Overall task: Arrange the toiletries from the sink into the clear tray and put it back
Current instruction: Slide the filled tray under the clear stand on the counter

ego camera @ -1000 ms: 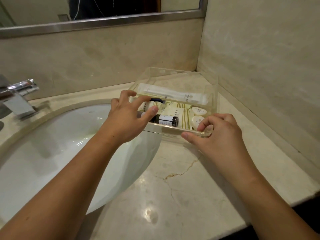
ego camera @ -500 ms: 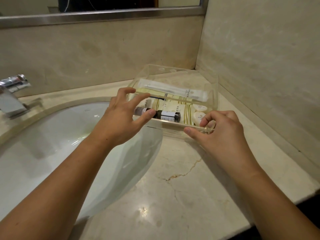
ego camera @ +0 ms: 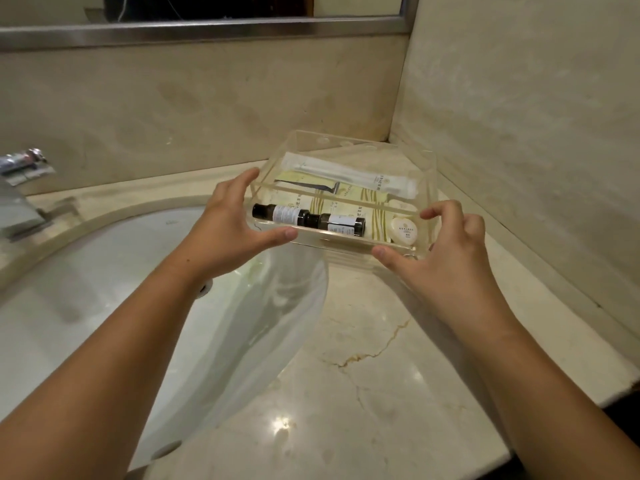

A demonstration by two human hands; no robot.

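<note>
Findings, head view:

1. Location. The clear tray (ego camera: 363, 150) sits toward the back right corner of the counter (ego camera: 363, 393). Its near left corner reaches over the rim of the sink (ego camera: 104, 271). Whether its base rests on the counter or is lifted just clear of it cannot be told.

2. Contents. In the tray lie two dark bottles (ego camera: 341, 224) end to end along the near wall, striped packets (ego camera: 367, 209), a long white sachet (ego camera: 346, 174) at the back and a round soap (ego camera: 403, 231) at the right end. No toiletry shows in the sink.

3. Hands. The left hand (ego camera: 225, 230) grips the tray's left end, its fingers (ego camera: 242, 178) spread at the upper edge and the thumb along the near wall. The right hand (ego camera: 446, 251) pinches the near right corner, its fingers (ego camera: 440, 211) curled at the rim and the thumb low on the near wall.

4. Change. A second ago the left hand lay over the bottles inside the tray. It has since withdrawn to the end wall, and both bottles now lie exposed and aligned.

5. Assessment. Arranging appears complete. With both hands on the tray, only its return toward the back corner seems outstanding.
</note>
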